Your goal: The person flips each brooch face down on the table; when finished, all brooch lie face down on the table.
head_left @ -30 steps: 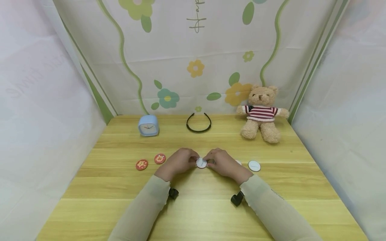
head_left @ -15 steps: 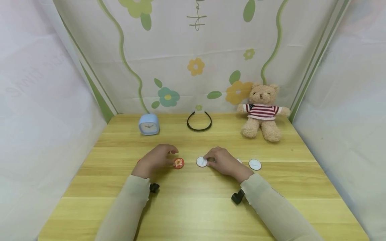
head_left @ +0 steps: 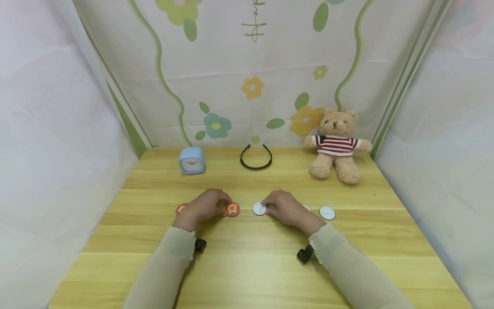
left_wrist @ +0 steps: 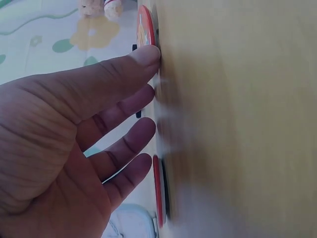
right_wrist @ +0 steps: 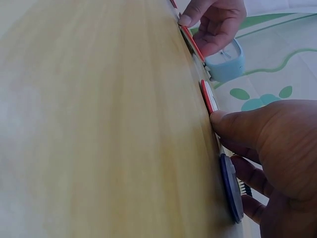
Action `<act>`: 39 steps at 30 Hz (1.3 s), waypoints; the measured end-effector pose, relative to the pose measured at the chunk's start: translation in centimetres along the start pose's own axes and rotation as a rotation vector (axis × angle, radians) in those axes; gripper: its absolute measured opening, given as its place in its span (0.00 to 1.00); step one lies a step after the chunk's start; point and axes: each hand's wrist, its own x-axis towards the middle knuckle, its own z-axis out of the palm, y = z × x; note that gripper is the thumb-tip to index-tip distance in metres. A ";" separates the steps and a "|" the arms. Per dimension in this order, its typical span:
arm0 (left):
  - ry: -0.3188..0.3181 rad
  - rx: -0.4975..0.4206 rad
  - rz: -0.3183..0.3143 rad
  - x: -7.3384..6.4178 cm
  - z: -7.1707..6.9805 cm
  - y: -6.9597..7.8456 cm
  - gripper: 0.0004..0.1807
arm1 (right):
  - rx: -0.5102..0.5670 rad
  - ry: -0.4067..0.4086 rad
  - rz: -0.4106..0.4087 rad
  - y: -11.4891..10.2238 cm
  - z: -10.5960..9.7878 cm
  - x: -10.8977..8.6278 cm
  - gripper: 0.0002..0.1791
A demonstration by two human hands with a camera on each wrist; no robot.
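In the head view, my left hand (head_left: 204, 209) is at a red round badge (head_left: 233, 209) with a cartoon print. Its thumb and forefinger pinch the badge's left edge; in the left wrist view the other fingers hang apart. My right hand (head_left: 288, 209) holds a white-faced round badge (head_left: 259, 208) by its right edge, between thumb and fingers. That badge lies on the table and shows a red rim (right_wrist: 206, 94) in the right wrist view. Another red badge (head_left: 180, 209) is partly hidden behind my left hand.
A white-faced disc (head_left: 327, 213) lies right of my right hand, and another (head_left: 307, 207) is mostly covered by it. A blue clock (head_left: 191, 160), a black headband (head_left: 256, 162) and a teddy bear (head_left: 336, 146) are along the back of the wooden table (head_left: 251, 274).
My left hand has let go of the white-faced badge and gone left. A red badge has shifted right, nearer the white-faced one. The right hand has stayed in place.
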 end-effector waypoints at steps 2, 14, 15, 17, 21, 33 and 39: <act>0.004 0.008 0.009 0.2 0.3 0.3 0.15 | -0.002 0.001 -0.001 0.0 0.0 0.0 0.14; 0.015 0.011 -0.011 0.7 0.9 0.8 0.16 | 0.085 -0.013 0.039 -0.9 0.4 0.8 0.21; 0.015 0.011 -0.013 0.7 0.9 0.8 0.16 | 0.089 -0.016 0.031 -1.1 0.6 1.1 0.21; 0.014 0.009 -0.011 0.7 0.9 0.8 0.16 | 0.094 -0.026 0.018 -1.7 1.0 1.7 0.21; 0.009 -0.006 0.016 0.6 0.9 0.9 0.15 | 0.086 -0.035 -0.004 -2.7 1.9 2.8 0.21; 0.023 -0.063 0.044 0.7 1.1 0.9 0.13 | -0.015 0.005 -0.072 -4.2 3.2 4.4 0.10; 0.016 -0.070 0.060 0.6 1.1 0.6 0.10 | -0.052 0.019 -0.120 -3.9 3.2 4.4 0.10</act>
